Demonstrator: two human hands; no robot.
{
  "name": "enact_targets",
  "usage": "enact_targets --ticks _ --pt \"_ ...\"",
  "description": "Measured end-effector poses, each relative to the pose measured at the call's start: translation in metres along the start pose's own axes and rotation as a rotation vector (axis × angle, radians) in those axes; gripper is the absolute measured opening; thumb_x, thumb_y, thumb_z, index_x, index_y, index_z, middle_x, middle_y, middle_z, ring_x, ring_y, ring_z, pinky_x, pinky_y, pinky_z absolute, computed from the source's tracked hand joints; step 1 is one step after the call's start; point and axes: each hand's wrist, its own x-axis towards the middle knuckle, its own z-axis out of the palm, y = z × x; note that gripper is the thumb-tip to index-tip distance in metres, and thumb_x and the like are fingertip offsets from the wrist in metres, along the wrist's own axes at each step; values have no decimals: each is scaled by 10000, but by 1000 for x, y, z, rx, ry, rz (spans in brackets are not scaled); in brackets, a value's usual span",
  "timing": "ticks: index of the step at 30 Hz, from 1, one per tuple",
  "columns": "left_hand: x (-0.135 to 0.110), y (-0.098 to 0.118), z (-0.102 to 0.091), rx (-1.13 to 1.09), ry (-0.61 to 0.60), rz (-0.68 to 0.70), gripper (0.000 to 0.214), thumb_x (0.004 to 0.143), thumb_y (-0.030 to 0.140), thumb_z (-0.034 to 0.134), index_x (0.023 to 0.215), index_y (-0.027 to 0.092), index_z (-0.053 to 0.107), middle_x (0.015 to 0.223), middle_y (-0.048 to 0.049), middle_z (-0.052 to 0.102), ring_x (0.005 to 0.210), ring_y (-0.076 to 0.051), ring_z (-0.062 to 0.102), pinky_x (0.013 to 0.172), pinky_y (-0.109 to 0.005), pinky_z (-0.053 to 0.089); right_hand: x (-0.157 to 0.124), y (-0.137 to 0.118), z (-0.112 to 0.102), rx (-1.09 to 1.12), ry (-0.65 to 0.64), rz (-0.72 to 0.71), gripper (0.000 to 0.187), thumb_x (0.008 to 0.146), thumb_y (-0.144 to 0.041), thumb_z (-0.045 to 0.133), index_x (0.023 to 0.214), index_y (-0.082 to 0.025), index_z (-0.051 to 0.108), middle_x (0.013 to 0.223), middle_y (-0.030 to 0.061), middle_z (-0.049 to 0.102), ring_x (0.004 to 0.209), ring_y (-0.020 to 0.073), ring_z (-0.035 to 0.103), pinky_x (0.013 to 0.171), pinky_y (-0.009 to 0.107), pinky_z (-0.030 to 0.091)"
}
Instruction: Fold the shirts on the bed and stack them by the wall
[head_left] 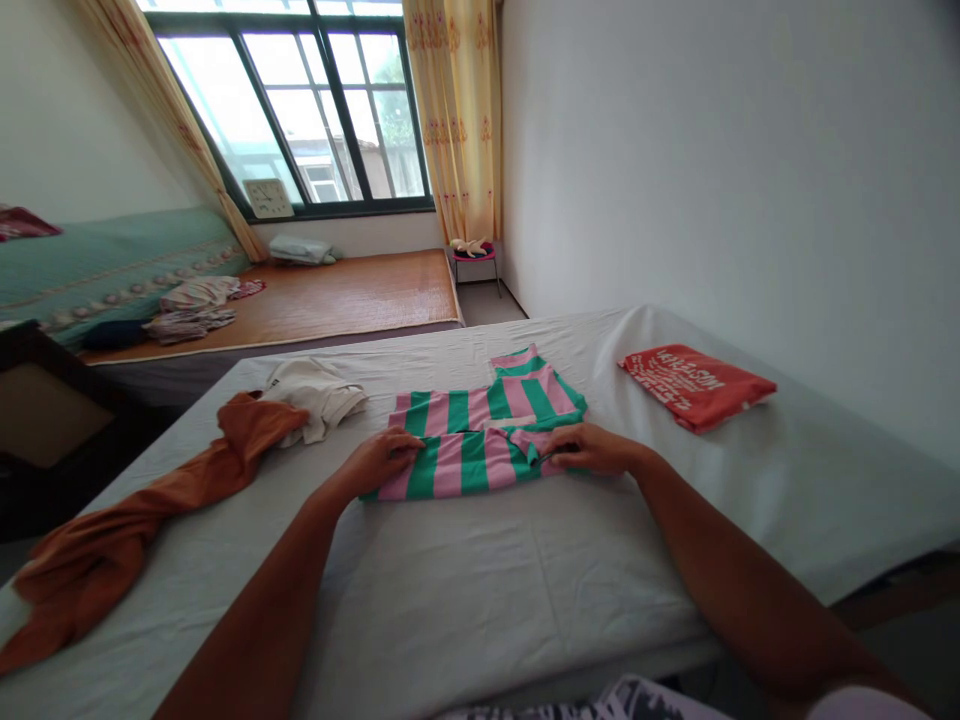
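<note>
A green and pink striped garment (480, 435) lies partly folded on the white sheet of the bed (480, 580) in front of me. My left hand (379, 460) rests on its left lower edge with the fingers curled and pinching the cloth. On the right lower edge, my right hand (585, 447) pinches a fold of the same garment. Both forearms reach in from the bottom of the view.
An orange cloth (150, 500) stretches along the bed's left side, with a crumpled white garment (319, 390) beside it. A folded red shirt with white print (694, 385) lies at the right near the wall. Beyond are a wooden platform, clothes, a window and a small stool.
</note>
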Motion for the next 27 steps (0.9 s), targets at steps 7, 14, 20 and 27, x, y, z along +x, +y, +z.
enact_targets --ticks 7,14,20,27 --pt "-2 0 -5 11 -5 -26 310 837 405 529 1019 269 740 1064 -46 688 982 -220 634 902 -304 464 7 3 5 34 310 88 387 889 -470 510 979 -154 714 847 42 689 761 172 600 701 268 461" --pt "-3 1 -7 63 6 -37 290 841 352 508 993 281 745 1022 -36 695 964 -225 626 888 -308 462 5 -16 4 -19 154 58 433 865 -539 536 839 -158 739 737 31 688 674 152 591 605 236 427" --pt "1 2 5 142 122 8 330 882 342 456 1058 265 724 1033 -55 675 997 -224 576 924 -340 448 14 -9 14 -162 327 -51 352 916 -469 505 970 -202 728 945 66 713 885 192 620 831 314 462" --pt "0 -5 12 224 192 -80 336 918 377 426 1089 271 695 1109 -49 644 1053 -228 535 920 -336 449 13 28 9 -452 428 54 280 897 -284 535 1123 -243 696 1122 85 674 1093 232 554 989 411 402"
